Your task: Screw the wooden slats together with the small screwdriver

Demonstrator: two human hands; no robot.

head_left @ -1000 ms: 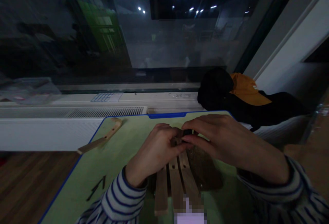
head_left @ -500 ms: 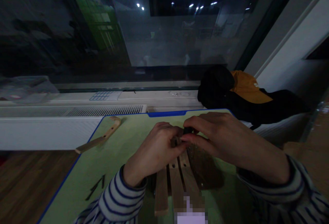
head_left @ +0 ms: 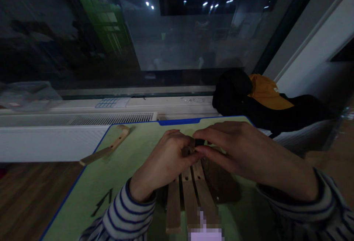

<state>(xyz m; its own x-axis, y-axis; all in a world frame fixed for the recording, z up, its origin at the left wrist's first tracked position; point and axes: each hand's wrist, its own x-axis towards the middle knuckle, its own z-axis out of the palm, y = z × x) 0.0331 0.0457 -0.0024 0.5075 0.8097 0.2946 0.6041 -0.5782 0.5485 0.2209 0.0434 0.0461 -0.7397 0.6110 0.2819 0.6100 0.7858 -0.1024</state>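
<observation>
Both hands meet over the far end of a set of wooden slats (head_left: 190, 196) lying on a green mat (head_left: 129, 167). My left hand (head_left: 163, 163) is curled round the slat ends. My right hand (head_left: 235, 148) pinches a small dark part (head_left: 199, 142) between thumb and fingers, right against the left fingertips. A dark flat piece (head_left: 221, 185) lies under the right wrist beside the slats. What the part is cannot be made out.
A curved wooden piece (head_left: 106, 150) lies at the mat's far left corner. Small dark screws (head_left: 103, 200) sit near the left edge. A black bag with an orange cap (head_left: 265, 93) rests at the right; a white radiator (head_left: 55, 134) runs behind.
The hands have shifted slightly left and closer together; the right fingers now pinch nearer the left fingertips. The view has tilted a little. Nothing else moved.
</observation>
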